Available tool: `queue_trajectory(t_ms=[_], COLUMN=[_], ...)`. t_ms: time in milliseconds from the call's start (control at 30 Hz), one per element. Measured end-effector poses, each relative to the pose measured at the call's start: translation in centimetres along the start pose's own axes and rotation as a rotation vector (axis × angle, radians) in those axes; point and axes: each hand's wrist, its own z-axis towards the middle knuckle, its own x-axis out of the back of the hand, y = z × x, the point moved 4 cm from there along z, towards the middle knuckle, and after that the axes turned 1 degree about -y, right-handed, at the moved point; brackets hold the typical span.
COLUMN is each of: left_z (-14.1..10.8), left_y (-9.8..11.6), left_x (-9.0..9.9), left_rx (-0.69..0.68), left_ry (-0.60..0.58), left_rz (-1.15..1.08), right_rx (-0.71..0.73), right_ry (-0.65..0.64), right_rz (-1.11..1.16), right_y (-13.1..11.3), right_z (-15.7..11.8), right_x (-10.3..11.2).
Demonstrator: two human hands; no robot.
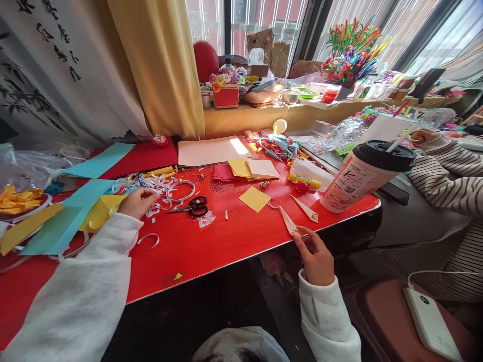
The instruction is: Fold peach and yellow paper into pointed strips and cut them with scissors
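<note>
My right hand (317,255) pinches the near end of a folded peach paper piece (288,220) at the table's front edge. A second folded peach piece (307,209) lies just to the right of it. Beyond them is a yellow paper square (254,199), with a thin white paper curl (272,204) at its corner. My left hand (138,202) is over the pile of paper scraps (163,187), fingertips drawn together; what they hold, if anything, is too small to tell. Black-handled scissors (196,206) and a white ring of tape (180,190) lie right of that hand.
A lidded drink cup (360,176) stands near the table's right corner, beside a yellow glue stick (305,181). Stacked coloured squares (226,172) lie further back. Blue paper strips (75,216) cover the left side. A co-worker's striped sleeve (449,173) is at the right.
</note>
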Motion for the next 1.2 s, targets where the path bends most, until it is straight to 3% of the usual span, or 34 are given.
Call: queue_trajectory(t_ms=[67,133,267,300,367,467,567,733,867,1000,1067,1200], left_z=[0.1,0.1,0.9,1.5,3.3,5.8,7.1,6.7,6.6,7.5,7.9,8.3], left_y=[1.2,3.9,11.8,13.5,16.4,19.0,20.2,21.4,22.1,21.9,21.6,20.7], left_x=[0.4,-0.1,-4.9,-6.3,-8.7,-12.4,-14.8,-16.1,-16.1,-16.1,-15.9,-14.4], left_rx=[-0.018,-0.100,-0.312,-0.320,-0.297,-0.242,-0.185,-0.130,-0.103,-0.131,-0.147,-0.154], left_ry=[0.043,0.002,-0.353,-0.361,-0.217,-0.184,-0.165,-0.147,-0.120,-0.130,-0.152,-0.087], left_rz=[0.065,0.072,-0.066,-0.051,0.052,0.062,0.039,-0.006,-0.030,-0.055,-0.080,-0.178], right_rx=[0.062,0.118,0.149,0.132,0.069,-0.014,0.041,0.289,0.491,0.688,0.715,0.694], right_ry=[0.023,0.054,0.072,0.079,0.105,0.142,0.163,0.180,0.234,0.201,0.139,0.084], right_rz=[-0.081,-0.145,-0.170,-0.141,-0.009,0.242,0.291,0.019,-0.112,-0.302,-0.354,-0.386], right_y=[-0.1,-0.4,-0.5,-0.4,-0.1,0.7,0.7,-0.6,-1.8,-2.6,-2.6,-2.2], right_z=[0.1,0.2,0.2,0.1,-0.3,-1.1,-1.5,-1.8,-2.2,-2.5,-2.4,-2.1], right_x=[-0.1,-0.2,-0.4,-0.4,-0.5,-1.0,-1.5,-1.6,-0.9,-0.9,-1.3,-2.0])
